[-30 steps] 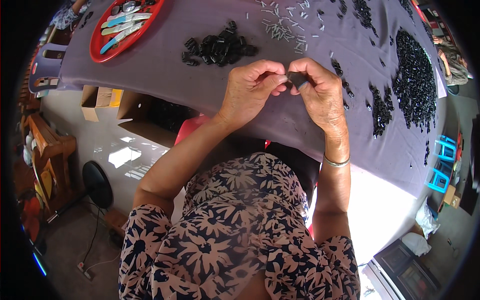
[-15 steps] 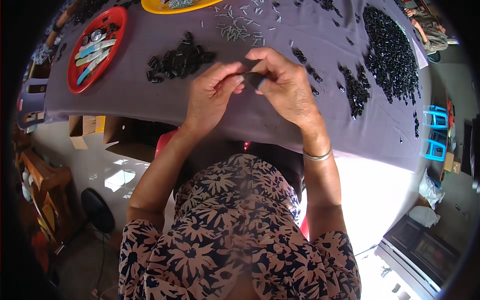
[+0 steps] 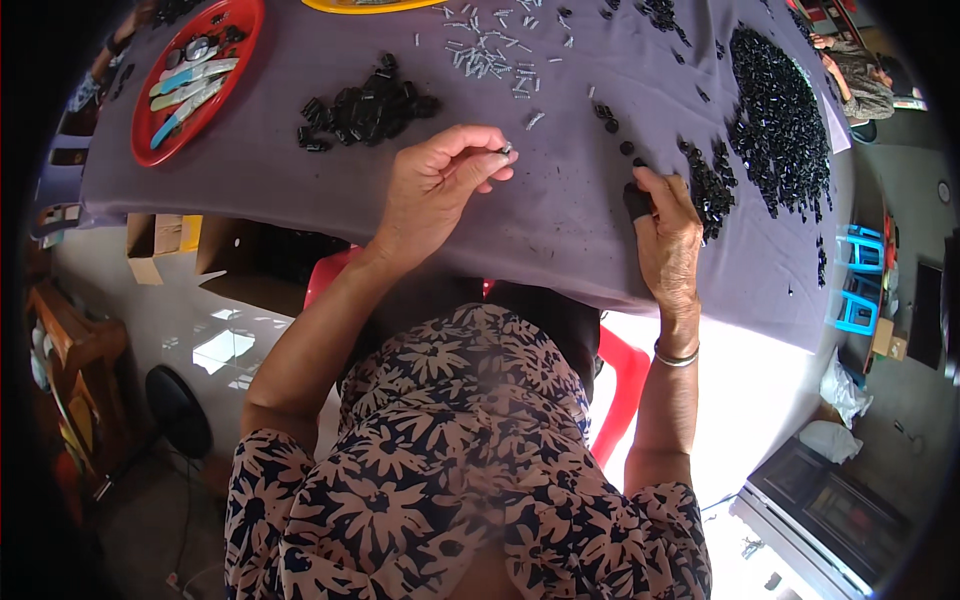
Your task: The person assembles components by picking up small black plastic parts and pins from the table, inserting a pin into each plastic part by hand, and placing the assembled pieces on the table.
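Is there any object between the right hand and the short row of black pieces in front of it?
Nothing visible is in the way. The right hand is at the near end of the row of black pieces; the small black pile lies to its right, not between.

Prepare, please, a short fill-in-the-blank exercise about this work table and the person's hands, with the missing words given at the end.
1. The oval tray at the far left of the table is ____.
2. The pile of pieces nearest to that tray, beyond the left hand, is ____.
3. A dark cover wraps the ____ of the right hand.
4. A silver-coloured bracelet circles the person's ____ wrist.

Missing words: red; black; thumb; right.
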{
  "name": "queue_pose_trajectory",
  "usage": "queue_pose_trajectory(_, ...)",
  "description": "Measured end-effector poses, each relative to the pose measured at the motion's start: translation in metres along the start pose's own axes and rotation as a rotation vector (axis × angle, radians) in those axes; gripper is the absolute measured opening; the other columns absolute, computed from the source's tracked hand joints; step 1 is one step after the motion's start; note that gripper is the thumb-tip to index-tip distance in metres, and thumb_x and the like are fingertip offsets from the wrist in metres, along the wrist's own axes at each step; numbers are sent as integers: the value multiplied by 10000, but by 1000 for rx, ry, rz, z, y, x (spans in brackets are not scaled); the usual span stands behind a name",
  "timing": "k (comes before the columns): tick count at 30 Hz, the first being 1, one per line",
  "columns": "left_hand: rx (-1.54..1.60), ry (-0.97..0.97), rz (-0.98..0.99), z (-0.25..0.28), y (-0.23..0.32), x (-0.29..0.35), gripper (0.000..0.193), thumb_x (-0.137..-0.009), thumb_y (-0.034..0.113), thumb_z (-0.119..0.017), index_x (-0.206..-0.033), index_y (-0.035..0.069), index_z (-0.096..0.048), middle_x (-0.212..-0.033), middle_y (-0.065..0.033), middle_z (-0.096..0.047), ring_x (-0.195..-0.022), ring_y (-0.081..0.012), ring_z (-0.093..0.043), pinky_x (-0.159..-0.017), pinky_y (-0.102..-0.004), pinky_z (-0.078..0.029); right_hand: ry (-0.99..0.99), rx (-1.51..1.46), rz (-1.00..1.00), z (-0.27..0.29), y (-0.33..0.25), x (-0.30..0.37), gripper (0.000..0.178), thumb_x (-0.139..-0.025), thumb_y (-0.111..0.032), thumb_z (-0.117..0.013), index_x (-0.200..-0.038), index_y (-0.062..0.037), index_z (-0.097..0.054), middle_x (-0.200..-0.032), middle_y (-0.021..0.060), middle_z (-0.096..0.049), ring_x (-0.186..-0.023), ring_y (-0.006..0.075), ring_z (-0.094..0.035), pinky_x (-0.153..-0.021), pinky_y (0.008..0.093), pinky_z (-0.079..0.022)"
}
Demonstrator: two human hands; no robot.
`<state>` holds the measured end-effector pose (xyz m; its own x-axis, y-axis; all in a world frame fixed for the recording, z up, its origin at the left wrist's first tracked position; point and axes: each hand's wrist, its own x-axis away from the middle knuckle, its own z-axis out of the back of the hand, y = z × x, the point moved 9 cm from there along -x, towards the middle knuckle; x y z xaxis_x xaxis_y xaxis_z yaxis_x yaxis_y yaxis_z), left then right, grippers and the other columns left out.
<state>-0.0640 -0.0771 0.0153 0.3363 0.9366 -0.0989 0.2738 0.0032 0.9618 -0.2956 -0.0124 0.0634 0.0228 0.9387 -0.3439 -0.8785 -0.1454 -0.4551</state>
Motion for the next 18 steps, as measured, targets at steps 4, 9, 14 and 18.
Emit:
queue_pose_trajectory(4,-35,-16,-28,-4,-3,2,118,-946,89,-619,-1039,28,-659,-935,-20,-667,-812,-86,-645,-691,-214,-501,0,146,115,-1,-10,-2,361,-684,114,-545,-1002,-14,-658,-947,119,-613,-812,302,-632,-709,375,-519)
queue_pose_trajectory(9,-112,2,-29,-2,-4,1,116,-936,52,-613,-1038,14,-653,-915,-26,-660,-795,-80,-641,-683,-206,-506,-122,128,0,-1,-4,-11,311,-700,96,-574,-982,-3,-660,-858,93,-622,-727,225,-627,-650,306,-512)
queue_pose_trajectory(14,-116,38,-25,-2,-4,0,120,-918,23,-613,-1031,-2,-647,-913,-35,-661,-782,-81,-646,-682,-213,-520,-163,-357,-226,-15,-3,-20,258,-785,113,-547,-991,16,-667,-856,36,-668,-736,94,-617,-626,235,-497)
queue_pose_trajectory(18,-139,21,-40,-3,-7,0,141,-939,75,-629,-1072,37,-653,-941,-11,-664,-796,-73,-640,-687,-202,-510,-72,-871,-123,-39,-41,-36,247,-853,105,-574,-1064,19,-671,-982,46,-677,-872,123,-648,-754,242,-539)
